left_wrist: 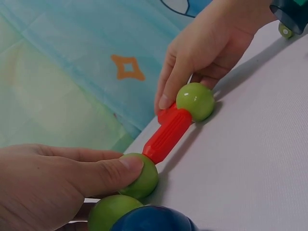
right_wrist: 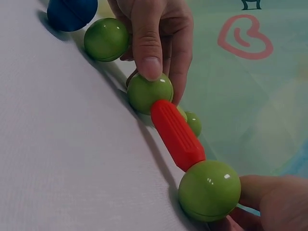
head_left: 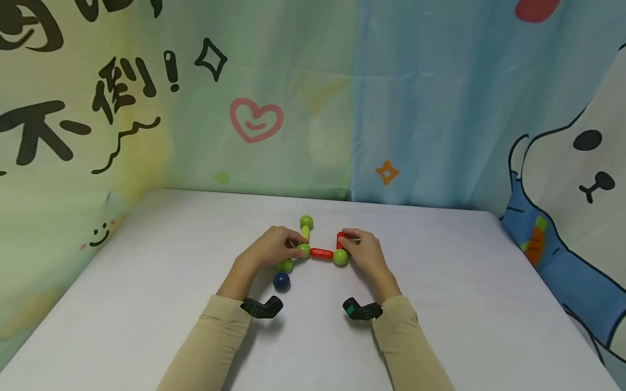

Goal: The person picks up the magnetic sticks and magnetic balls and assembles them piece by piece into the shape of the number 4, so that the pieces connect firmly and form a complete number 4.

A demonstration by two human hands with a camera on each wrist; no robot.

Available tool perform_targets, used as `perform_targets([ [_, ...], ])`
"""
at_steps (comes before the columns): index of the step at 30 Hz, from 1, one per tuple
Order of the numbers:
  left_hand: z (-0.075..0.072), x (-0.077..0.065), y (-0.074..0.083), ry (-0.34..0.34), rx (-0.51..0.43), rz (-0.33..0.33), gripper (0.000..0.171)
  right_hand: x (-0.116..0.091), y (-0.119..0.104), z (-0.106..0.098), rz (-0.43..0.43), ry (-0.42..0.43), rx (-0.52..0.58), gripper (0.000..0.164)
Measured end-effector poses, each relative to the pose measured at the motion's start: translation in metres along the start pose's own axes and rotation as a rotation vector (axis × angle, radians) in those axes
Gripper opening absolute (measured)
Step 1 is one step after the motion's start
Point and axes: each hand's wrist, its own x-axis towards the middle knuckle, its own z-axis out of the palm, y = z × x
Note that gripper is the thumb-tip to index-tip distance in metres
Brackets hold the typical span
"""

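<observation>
My left hand (head_left: 271, 247) grips a green ball (left_wrist: 144, 180), with the thumb pressed on its near side. From that ball a red rod (head_left: 321, 253) runs right to a second green ball (head_left: 340, 257). My right hand (head_left: 367, 252) pinches another red rod (head_left: 339, 239), which extends away from the second ball; its far end is partly covered by my fingers. A yellow-green rod (head_left: 305, 232) leads back from the left-held ball to a far green ball (head_left: 306, 221). Beside my left hand sit another green ball (right_wrist: 107, 40) and a dark blue ball (head_left: 281, 282).
The pieces lie on a white-covered table (head_left: 161, 315). A printed curtain (head_left: 303, 157) hangs behind its far edge. Each wrist wears a black device, such as the left one (head_left: 262, 308), beyond the beige sleeves (head_left: 207, 342).
</observation>
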Motion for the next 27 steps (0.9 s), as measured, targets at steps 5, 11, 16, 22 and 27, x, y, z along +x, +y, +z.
perform_targets([
  [5,0.001,0.0,0.002,-0.001,0.012,0.001,0.032,-0.002,0.0,-0.005,0.024,-0.005,0.001,0.039],
  [11,0.0,-0.001,0.001,0.0,0.009,-0.006,0.033,-0.001,0.001,-0.02,0.044,-0.034,-0.007,0.041],
  [16,0.0,0.0,0.001,-0.007,-0.005,0.001,0.033,-0.003,0.001,-0.031,0.024,-0.053,-0.021,0.041],
  [22,-0.001,0.002,0.0,-0.007,-0.003,0.019,0.032,-0.009,-0.014,-0.029,-0.015,-0.051,-0.053,0.038],
  [27,-0.004,0.002,-0.005,0.002,0.013,0.018,0.033,-0.017,-0.039,-0.017,-0.095,-0.058,-0.091,0.034],
])
